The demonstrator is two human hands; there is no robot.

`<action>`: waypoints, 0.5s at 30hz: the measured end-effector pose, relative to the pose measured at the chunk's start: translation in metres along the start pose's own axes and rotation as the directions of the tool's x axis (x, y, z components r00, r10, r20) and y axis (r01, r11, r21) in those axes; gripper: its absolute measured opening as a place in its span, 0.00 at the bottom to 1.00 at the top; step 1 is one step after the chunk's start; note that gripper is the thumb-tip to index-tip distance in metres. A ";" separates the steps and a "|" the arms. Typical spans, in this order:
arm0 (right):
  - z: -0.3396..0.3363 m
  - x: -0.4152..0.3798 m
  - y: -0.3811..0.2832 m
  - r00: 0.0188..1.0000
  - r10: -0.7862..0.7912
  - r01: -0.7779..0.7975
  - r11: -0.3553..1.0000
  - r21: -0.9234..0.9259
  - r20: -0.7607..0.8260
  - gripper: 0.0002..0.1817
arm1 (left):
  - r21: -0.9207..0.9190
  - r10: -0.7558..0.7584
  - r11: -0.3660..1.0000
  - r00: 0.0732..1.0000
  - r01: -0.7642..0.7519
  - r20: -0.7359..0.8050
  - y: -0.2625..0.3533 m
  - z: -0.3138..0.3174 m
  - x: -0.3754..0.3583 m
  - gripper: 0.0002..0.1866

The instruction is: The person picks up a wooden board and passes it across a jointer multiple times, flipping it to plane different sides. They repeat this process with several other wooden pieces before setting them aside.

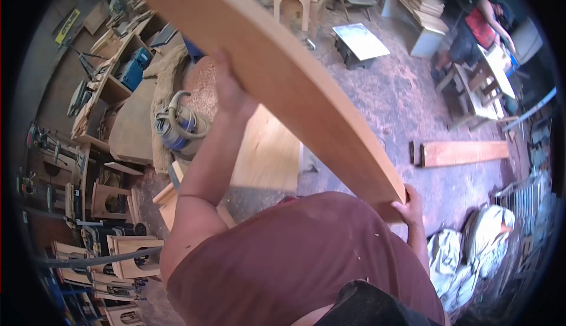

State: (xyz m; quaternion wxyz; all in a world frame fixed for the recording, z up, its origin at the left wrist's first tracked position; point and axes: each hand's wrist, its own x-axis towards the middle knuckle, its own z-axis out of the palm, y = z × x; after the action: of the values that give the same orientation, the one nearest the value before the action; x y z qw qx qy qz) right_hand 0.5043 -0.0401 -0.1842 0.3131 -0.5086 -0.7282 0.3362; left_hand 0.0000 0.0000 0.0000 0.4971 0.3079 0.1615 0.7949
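A long, thick wooden plank (283,84) slants across the head view, from the top left down to the right side of my body. My left hand (234,93) grips its lower edge around the middle, with some of the fingers hidden by the wood. At the near right end, my right hand (410,205) is closed around the plank's end, thumb on the near side. Below the plank, a pale wooden panel (268,155) lies partly hidden behind my left forearm.
A vacuum cleaner (180,126) stands on the left beside sawdust. Another plank (466,153) lies on the floor at right, near white sacks (486,231). A person (477,25) bends over a wooden stool-like piece (495,72). Clamps and wooden frames (132,255) line the left.
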 end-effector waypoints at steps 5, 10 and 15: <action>-0.044 0.159 0.136 0.927 0.169 -0.260 0.933 0.249 0.336 0.37 | 0.218 -0.097 0.964 0.964 0.152 -0.246 -0.131 -0.001 0.157 0.33; -0.099 0.329 0.248 0.829 0.206 -0.370 0.899 0.234 0.520 0.43 | 0.554 -0.103 0.763 0.909 0.333 -0.405 -0.256 -0.009 0.255 0.30; -0.124 0.447 0.298 0.641 0.354 -0.564 0.819 0.105 0.681 0.49 | 0.617 0.038 0.729 0.883 0.295 -0.468 -0.298 -0.023 0.323 0.23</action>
State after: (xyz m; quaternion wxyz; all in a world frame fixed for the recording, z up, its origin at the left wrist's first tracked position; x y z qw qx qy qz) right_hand 0.6333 0.4830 -0.3023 0.0269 -0.4790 -0.5722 0.6652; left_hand 0.0891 0.4238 -0.0795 0.3560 0.2616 0.5692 0.6934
